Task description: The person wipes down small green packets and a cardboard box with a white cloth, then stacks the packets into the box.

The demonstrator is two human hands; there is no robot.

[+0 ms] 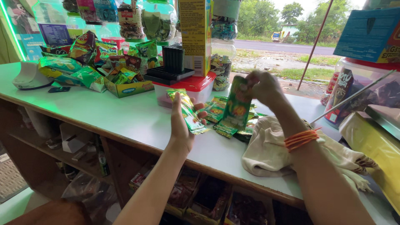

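Fingers of the left hand [181,123] grip a glossy green foil sachet strip [188,111] above the white surface [125,116]; right hand [262,86], wrist bent, pinches another hanging green sachet strip [237,104], partly hiding its top.

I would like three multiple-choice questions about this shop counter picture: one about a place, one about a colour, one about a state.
1. Where does the cream cloth lie?
A. On the counter, under the right forearm
B. On the shelf below
C. Over the jars

2. What colour are the bangles on the right wrist?
A. Blue
B. Orange
C. White

3. How is the right hand holding its green sachet strip?
A. Pressed flat on the counter
B. Rolled up in the fist
C. Pinched at the top, hanging down

Answers: 1 A, the cloth rests on the countertop beneath the arm. 2 B, the bands are orange. 3 C, the strip hangs from the fingers above the sachet pile.
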